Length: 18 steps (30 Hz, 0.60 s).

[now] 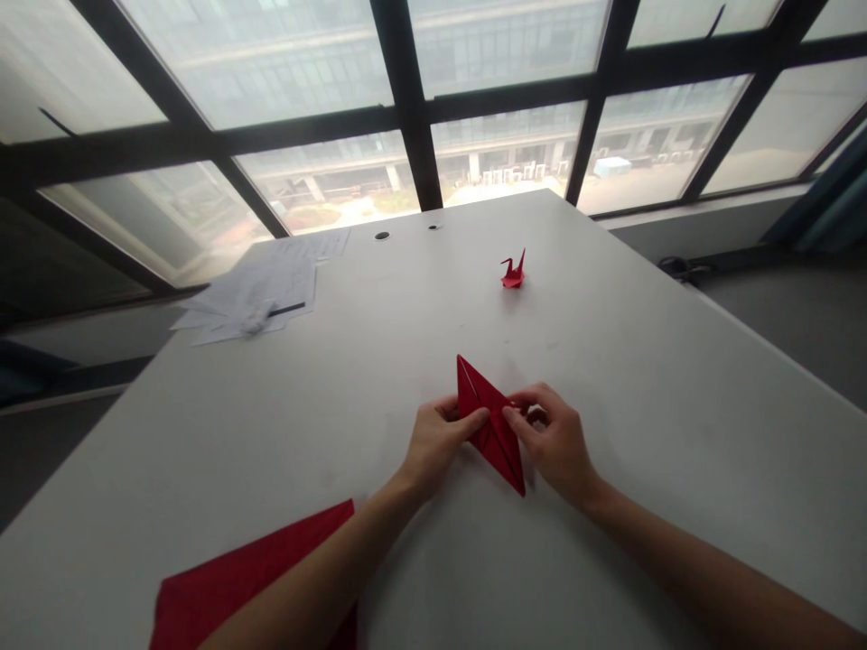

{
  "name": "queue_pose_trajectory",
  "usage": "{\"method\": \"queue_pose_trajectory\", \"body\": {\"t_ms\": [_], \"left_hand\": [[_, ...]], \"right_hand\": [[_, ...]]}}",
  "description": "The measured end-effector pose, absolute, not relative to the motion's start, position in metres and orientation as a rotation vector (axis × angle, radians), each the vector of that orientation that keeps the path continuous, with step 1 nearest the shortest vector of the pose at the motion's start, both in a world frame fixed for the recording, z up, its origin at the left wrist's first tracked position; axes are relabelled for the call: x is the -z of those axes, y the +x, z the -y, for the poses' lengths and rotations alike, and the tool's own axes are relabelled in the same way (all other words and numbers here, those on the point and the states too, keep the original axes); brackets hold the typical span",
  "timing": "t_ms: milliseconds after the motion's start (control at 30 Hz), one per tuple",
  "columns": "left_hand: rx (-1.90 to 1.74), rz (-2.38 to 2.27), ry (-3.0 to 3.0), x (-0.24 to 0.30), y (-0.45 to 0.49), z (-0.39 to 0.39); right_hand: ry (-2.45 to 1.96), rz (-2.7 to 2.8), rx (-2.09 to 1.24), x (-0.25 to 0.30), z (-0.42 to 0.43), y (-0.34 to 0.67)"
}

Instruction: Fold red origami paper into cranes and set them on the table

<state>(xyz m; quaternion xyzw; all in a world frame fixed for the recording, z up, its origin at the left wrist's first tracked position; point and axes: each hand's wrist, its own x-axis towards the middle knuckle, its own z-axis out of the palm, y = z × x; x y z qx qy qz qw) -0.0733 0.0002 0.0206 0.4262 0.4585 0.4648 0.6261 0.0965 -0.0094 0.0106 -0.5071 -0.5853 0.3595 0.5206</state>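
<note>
A piece of red origami paper [498,431], folded into a long diamond with a seam down its length, is held between my two hands just above the white table. My left hand [443,438] grips its left side, thumb flat on the front and fingers behind. On the right side, my right hand [552,438] pinches the edge between thumb and index finger. Below my left forearm lies a larger sheet of red paper [223,582], partly covered by the arm. Farther back stands a small red paper crane [513,275].
The white table [677,433] reaches back to a framed window [505,153]. Printed sheets [271,280] lie spread at the back left, with a dark pen [287,310] on them. Two round holes, one a cable hole [383,236], sit near the far edge.
</note>
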Motion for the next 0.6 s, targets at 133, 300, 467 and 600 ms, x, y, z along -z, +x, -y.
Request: {"method": "queue_pose_trajectory", "body": {"t_ms": [133,300,467,600], "left_hand": [[-1.071,-1.059,0.969,-0.0219,-0.0725,0.0003],[-1.060,-1.054,1.007,-0.0247,-0.0734,0.0004],[-1.053,-1.025,1.006,-0.0236,-0.0751,-0.0003],[-1.076,-1.014,0.988,-0.0214,-0.0757,-0.0002]], "right_hand": [[-1.200,1.478,-0.722,-0.0126,0.0104,0.0958],[-1.164,1.558,-0.554,-0.0096,0.0119,0.0937],[-1.074,1.712,-0.466,-0.0088,0.0149,0.0933],[-1.055,1.797,-0.487,-0.0117,0.0177,0.0927]]}}
